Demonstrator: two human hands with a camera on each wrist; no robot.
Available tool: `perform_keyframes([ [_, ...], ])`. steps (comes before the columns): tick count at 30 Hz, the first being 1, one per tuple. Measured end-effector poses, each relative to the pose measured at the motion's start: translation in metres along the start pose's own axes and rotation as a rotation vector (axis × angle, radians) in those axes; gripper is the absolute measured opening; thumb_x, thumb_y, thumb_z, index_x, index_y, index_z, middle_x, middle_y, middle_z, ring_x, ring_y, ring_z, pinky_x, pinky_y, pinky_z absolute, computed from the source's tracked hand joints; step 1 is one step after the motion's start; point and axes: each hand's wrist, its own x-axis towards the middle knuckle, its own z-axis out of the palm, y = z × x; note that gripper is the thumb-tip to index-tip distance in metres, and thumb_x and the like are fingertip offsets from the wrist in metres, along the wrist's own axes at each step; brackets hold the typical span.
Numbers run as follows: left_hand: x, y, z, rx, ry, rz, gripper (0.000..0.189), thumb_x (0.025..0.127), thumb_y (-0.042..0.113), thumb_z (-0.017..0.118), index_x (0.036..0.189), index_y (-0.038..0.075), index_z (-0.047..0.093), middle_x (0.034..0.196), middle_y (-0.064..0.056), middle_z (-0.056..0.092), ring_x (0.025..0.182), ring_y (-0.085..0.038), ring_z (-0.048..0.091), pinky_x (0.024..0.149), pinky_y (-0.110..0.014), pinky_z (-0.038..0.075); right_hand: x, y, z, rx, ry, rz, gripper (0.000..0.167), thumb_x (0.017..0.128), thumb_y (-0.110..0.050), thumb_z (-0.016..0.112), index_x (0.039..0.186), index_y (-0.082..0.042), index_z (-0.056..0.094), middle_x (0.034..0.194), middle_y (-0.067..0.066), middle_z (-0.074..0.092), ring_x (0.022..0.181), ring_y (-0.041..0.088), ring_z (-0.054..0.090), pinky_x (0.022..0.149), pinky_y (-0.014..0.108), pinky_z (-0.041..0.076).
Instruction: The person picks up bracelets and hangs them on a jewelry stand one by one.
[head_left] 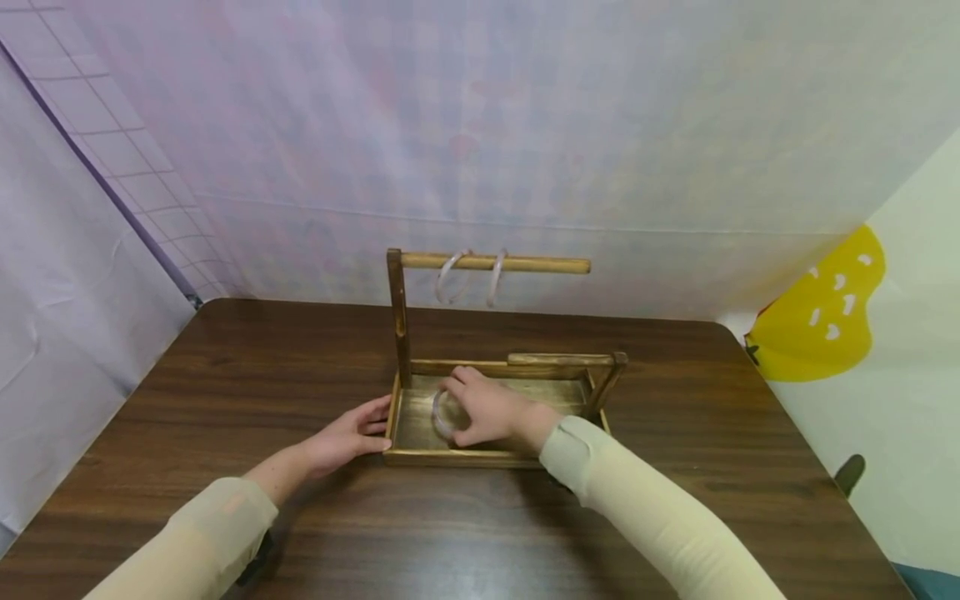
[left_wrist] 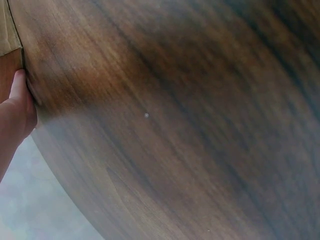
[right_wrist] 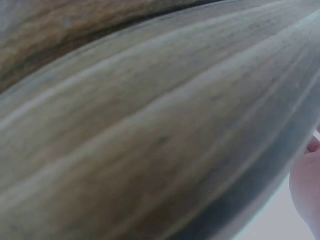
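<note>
A wooden jewelry stand with a shallow tray base stands on the table. Inside the tray, my right hand grips a pale, translucent bangle between thumb and fingers; part of the ring is hidden behind them. Two similar bangles, a left one and a right one, hang from the upper bar. My left hand rests against the tray's left end with its fingers extended; in the left wrist view only part of that hand shows. Blurred wood fills most of the right wrist view.
A lower bar on a short post rises at the tray's right end, close to my right wrist. The dark wooden table extends around the stand. Behind it hangs a pale checked curtain; a yellow decoration is at the right.
</note>
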Motion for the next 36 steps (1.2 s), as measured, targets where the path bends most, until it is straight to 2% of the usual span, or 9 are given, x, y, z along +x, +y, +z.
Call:
perform_keyframes([
  [7, 0.0, 0.001, 0.0, 0.0, 0.005, -0.01, 0.074, 0.089, 0.001, 0.056, 0.146, -0.009, 0.009, 0.144, -0.036, 0.026, 0.132, -0.049, 0.029, 0.106, -0.052, 0.034, -0.001, -0.002, -0.004, 0.023, -0.017, 0.02, 0.071, 0.075, -0.036, 0.07, 0.133, -0.004, 0.044, 0.12, 0.007, 0.047, 0.105, 0.015, 0.048, 0.09, 0.029, 0.048],
  [22, 0.0, 0.0, -0.001, -0.007, 0.01, -0.016, 0.073, 0.089, 0.0, 0.056, 0.146, -0.008, 0.01, 0.145, -0.035, 0.026, 0.133, -0.048, 0.029, 0.107, -0.054, 0.033, -0.01, -0.005, -0.009, 0.061, 0.049, 0.016, 0.07, 0.071, -0.036, 0.073, 0.128, -0.004, 0.046, 0.119, 0.008, 0.048, 0.107, 0.017, 0.05, 0.094, 0.03, 0.048],
  [36, 0.0, -0.001, -0.001, -0.004, 0.008, -0.013, 0.074, 0.089, 0.001, 0.056, 0.146, -0.009, 0.01, 0.145, -0.035, 0.025, 0.133, -0.049, 0.028, 0.106, -0.053, 0.034, -0.015, -0.008, -0.015, 0.09, 0.104, -0.022, 0.068, 0.07, -0.035, 0.073, 0.124, -0.003, 0.046, 0.12, 0.01, 0.049, 0.112, 0.02, 0.05, 0.098, 0.031, 0.047],
])
